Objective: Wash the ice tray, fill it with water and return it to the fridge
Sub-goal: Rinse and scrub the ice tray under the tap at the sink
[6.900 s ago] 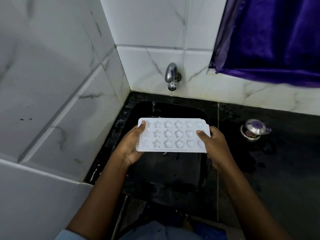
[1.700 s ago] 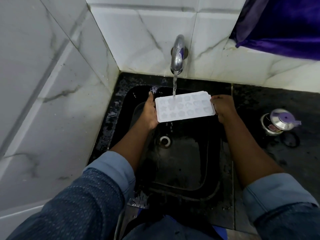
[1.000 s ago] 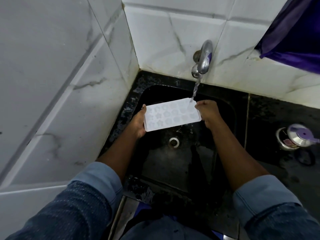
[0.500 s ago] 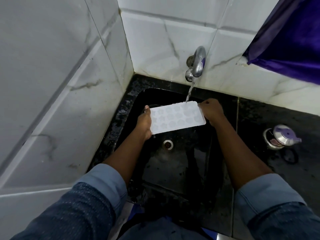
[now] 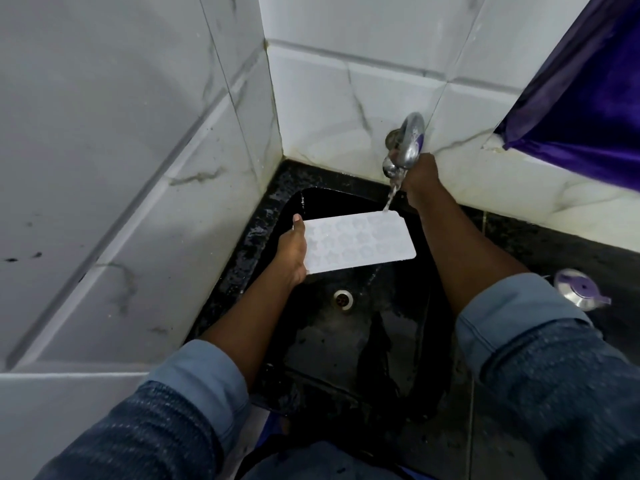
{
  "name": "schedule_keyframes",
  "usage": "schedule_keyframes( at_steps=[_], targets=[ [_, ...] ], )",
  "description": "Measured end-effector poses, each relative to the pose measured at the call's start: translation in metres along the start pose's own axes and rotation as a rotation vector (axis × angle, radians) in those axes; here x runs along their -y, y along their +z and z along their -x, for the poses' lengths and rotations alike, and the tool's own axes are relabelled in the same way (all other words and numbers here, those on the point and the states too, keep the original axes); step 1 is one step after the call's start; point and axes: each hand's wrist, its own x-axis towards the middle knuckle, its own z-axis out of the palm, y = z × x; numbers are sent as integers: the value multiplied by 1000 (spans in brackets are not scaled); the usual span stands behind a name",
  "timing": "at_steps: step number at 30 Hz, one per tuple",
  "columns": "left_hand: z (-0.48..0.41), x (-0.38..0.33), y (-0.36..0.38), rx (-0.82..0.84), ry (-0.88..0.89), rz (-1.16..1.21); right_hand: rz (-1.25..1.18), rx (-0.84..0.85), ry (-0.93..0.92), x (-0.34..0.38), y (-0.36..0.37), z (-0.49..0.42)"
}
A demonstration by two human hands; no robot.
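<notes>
— Where's the white moulded-plastic ice tray (image 5: 360, 241)?
— Over the glossy black sink (image 5: 346, 351); I see the left hand (image 5: 292, 255) pinching its short edge.
— And the right hand (image 5: 421, 175)?
— Against the curved chrome tap (image 5: 409, 142), fingers hidden; can't tell its grip.

Left sleeve (image 5: 149, 434), right sleeve (image 5: 561, 382): dark blue fabric, fine pale speckle. Left cuff (image 5: 204, 379), right cuff (image 5: 509, 310) turned back, lighter plain blue. Left forearm (image 5: 249, 323), right forearm (image 5: 460, 244), left hand (image 5: 292, 252), right hand (image 5: 420, 174) bare. Blue garment (image 5: 311, 460) at bottom edge, blurred.
</notes>
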Motion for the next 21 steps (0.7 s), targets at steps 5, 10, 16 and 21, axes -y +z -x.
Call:
schedule_keyframes(
  at_steps=[5,10,16,21],
  targets=[
    [6,1,-4,14,-14,-6,-547,132,122,-3,-3,32],
    [10,5,-11,35,-34,-5,-163,154,75,-7,-30,47],
    [19,14,-25,31,-54,-5,199,184,-30,-76,-61,116],
    [35,22,-29,79,-61,-15,105,265,30,-120,-64,160]
  ],
)
